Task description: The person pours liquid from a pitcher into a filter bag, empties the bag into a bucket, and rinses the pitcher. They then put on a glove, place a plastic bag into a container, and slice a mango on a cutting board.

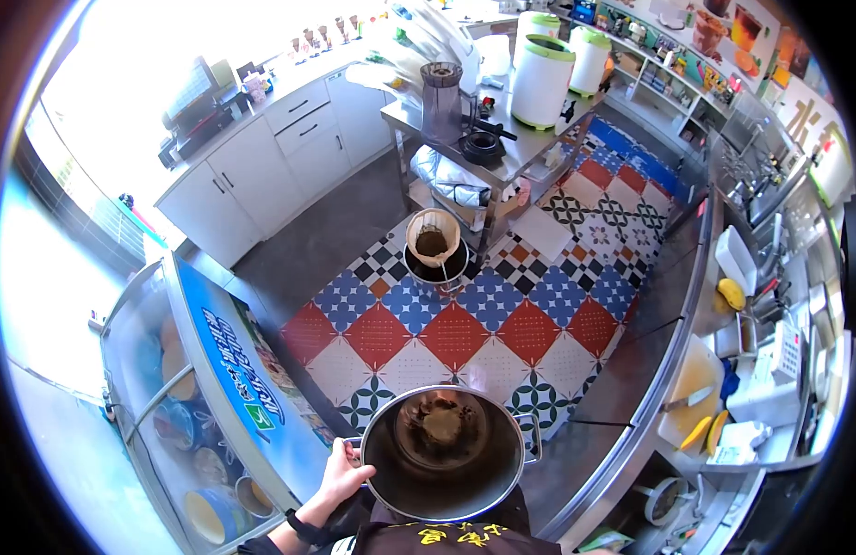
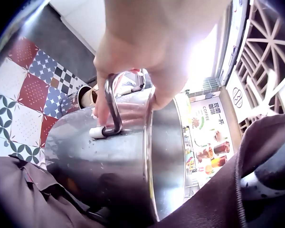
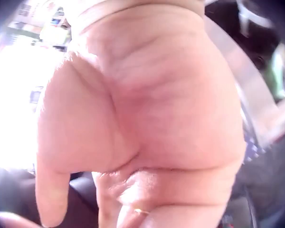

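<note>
A large stainless steel pot (image 1: 488, 481) is held close against the person's front, its mouth facing up toward the head camera. Brown residue and a little dark liquid show at its bottom. My left hand (image 2: 142, 57) grips one side handle (image 2: 115, 107), fingers through the loop and thumb over by the rim. The opposite handle (image 1: 532, 437) has no hand on it. Only the right wrist view catches my right hand (image 3: 156, 118), palm facing the camera, thumb and loosely bent fingers pointing down, nothing visible in it.
On the tiled floor ahead stands another pot (image 1: 419, 276) with a cloth strainer (image 1: 434, 222) holding dark grounds. Behind it is a steel table (image 1: 539, 153) with a blender and white-green barrels. A glass-topped freezer (image 1: 220, 342) borders the left; a cluttered counter (image 1: 706, 370) runs along the right.
</note>
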A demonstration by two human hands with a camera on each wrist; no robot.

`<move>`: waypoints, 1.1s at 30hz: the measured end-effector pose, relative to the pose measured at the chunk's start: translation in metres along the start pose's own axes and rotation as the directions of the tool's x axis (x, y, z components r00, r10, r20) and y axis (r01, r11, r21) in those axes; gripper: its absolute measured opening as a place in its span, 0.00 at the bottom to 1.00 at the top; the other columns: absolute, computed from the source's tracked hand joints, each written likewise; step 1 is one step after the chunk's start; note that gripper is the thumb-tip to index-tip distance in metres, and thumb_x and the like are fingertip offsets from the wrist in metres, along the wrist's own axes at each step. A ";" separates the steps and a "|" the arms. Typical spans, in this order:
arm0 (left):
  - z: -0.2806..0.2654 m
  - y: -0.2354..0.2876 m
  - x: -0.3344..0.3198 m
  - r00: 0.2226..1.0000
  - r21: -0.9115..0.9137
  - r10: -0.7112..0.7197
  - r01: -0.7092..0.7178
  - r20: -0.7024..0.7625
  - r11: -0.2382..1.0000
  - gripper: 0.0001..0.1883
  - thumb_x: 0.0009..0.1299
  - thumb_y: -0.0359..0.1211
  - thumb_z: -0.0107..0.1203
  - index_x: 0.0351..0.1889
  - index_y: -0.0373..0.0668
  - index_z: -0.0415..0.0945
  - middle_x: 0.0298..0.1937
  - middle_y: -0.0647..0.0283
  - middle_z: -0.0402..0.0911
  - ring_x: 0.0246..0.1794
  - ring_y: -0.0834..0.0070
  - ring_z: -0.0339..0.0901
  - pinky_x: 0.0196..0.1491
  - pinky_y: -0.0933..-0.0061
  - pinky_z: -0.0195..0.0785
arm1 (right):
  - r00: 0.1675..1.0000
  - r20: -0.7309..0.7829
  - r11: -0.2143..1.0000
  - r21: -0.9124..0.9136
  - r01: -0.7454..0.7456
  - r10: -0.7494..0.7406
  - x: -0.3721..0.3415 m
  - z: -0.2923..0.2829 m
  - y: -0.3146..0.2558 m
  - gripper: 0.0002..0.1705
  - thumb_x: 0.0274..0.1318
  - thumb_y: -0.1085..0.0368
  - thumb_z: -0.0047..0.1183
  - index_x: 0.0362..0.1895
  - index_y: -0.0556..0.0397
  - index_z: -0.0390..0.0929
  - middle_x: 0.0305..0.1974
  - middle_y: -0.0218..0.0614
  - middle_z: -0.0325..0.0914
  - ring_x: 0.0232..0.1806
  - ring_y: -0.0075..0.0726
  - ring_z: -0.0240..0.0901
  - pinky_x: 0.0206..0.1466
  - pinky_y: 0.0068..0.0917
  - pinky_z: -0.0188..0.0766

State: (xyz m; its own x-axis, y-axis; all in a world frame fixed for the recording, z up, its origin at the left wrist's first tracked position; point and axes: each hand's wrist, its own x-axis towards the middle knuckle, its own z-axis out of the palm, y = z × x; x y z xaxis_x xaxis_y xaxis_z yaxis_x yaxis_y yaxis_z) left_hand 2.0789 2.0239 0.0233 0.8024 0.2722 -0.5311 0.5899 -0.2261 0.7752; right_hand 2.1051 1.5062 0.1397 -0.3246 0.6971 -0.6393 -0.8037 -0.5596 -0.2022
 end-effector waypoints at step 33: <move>0.129 -0.087 0.510 0.597 -0.567 -0.589 0.254 -0.545 0.783 0.25 0.49 0.14 0.57 0.34 0.48 0.55 0.28 0.74 0.58 0.24 0.90 0.57 0.29 0.89 0.53 | 0.204 -0.897 0.624 -0.097 0.775 -0.393 0.571 -0.761 -0.632 0.27 0.55 0.42 0.54 0.42 0.54 0.76 0.33 0.31 0.76 0.34 0.28 0.70 0.41 0.22 0.64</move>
State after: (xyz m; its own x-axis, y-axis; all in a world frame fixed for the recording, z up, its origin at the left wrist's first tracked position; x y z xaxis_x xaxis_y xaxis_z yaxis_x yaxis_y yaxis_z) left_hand 2.4481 2.0622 -0.3593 0.0820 0.8057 -0.5866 0.6146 0.4225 0.6661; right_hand 2.8072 1.9169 -0.6623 0.6964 -0.0396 -0.7165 -0.7051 0.1477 -0.6935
